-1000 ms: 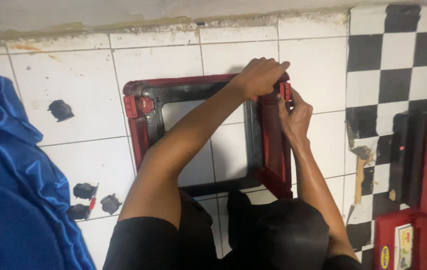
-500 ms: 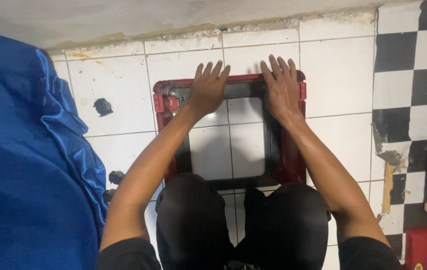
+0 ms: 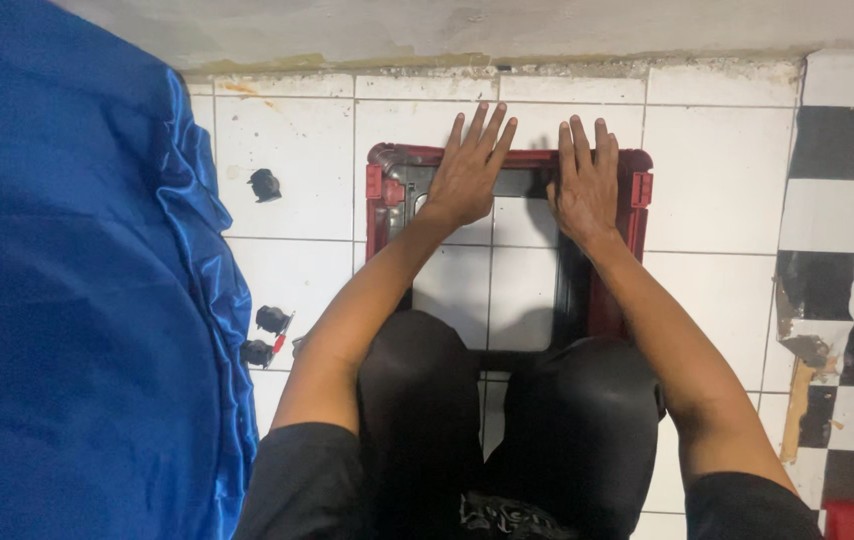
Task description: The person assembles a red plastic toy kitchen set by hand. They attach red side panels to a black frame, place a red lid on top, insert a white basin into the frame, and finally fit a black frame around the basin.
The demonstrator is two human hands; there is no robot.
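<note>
A red and black rectangular frame (image 3: pixel 383 215) with an open middle lies flat on the white tiled floor in front of my knees. My left hand (image 3: pixel 469 172) rests palm down on the frame's far edge, fingers spread and reaching past it. My right hand (image 3: pixel 585 180) lies flat beside it on the same far edge, fingers apart. Neither hand grips anything. White tiles show through the frame's opening. My knees in black trousers cover the frame's near edge.
A large blue satin cloth (image 3: pixel 77 300) fills the left side. Small black parts (image 3: pixel 265 184) (image 3: pixel 271 319) lie on the tiles beside it. A grey wall (image 3: pixel 507 30) runs along the top. Black and white checkered tiles (image 3: pixel 847 200), partly broken, are at the right.
A second ago my hands held the frame's right side; half a second ago they lay flat on its far edge. Now they stay pressed there, and the view has shifted left.
</note>
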